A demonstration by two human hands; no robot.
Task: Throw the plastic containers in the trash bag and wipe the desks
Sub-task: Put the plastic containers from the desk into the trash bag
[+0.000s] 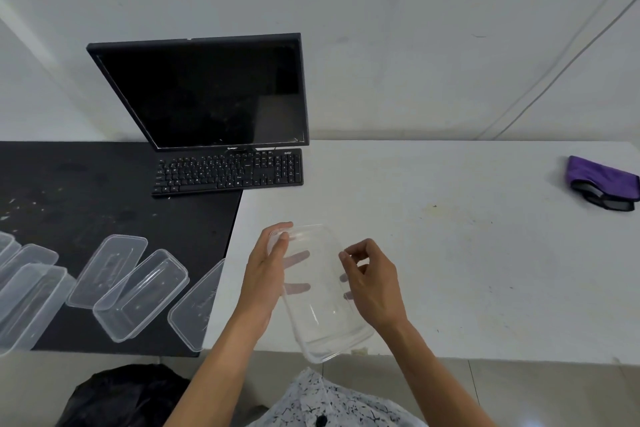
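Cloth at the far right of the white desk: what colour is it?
The cloth is purple, seen best in the head view.

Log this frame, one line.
left hand, right hand: hold clear container over white desk | other containers: black desk | trash bag: floor | purple cloth: untouched

The left desk [86,191] is black, flecked with pale specks. The right desk [450,236] is white with faint yellowish and dark marks. At the black desk's far edge, the monitor [207,94] is black and the keyboard [228,170] is black with white legends. The plastic containers [138,295] are clear and colourless, as is the lifted container [322,315] over the white desk's near edge. The cloth [602,173] near its far right corner is purple. The trash bag [128,395] is black; the garment [339,402] is white with black crackle lines.
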